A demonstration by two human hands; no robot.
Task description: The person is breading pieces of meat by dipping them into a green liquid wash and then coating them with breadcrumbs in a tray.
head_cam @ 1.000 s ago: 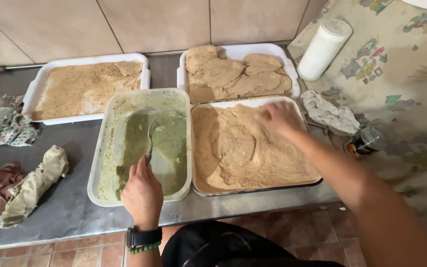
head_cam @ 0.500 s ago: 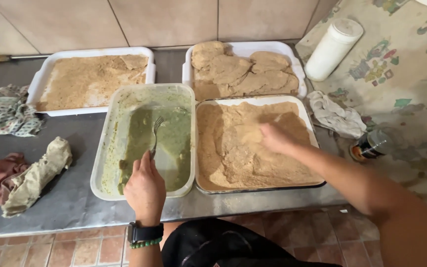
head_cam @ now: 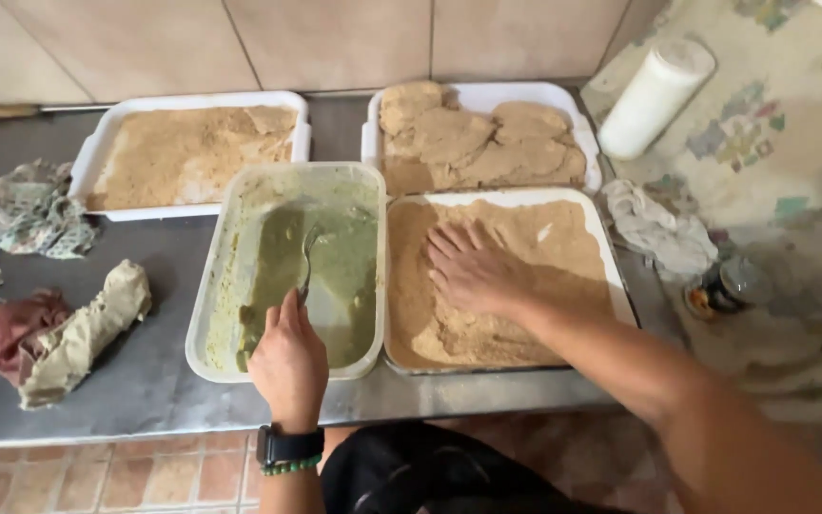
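My left hand (head_cam: 287,357) grips a metal fork (head_cam: 307,257) whose tines rest in a greenish batter inside a white rectangular tub (head_cam: 216,276). My right hand (head_cam: 468,271) lies flat, fingers spread, pressing into the breadcrumbs of the white tray (head_cam: 620,276) to the right of the tub. Behind that tray a second white tray (head_cam: 577,114) holds several breaded cutlets (head_cam: 468,143). At the back left a third white tray (head_cam: 97,152) is filled with breadcrumbs. A dark watch and a green bead band sit on my left wrist.
A white cylindrical container (head_cam: 654,100) lies on the patterned cloth at the right, with a crumpled white rag (head_cam: 658,228) and a small dark jar (head_cam: 725,286) near it. Crumpled cloths (head_cam: 59,324) lie at the left of the grey metal counter (head_cam: 145,381). Tiled wall behind.
My right hand slid from the tray's far right corner toward its left middle and now presses flat on the crumbs. My left hand stayed on the fork in the batter.
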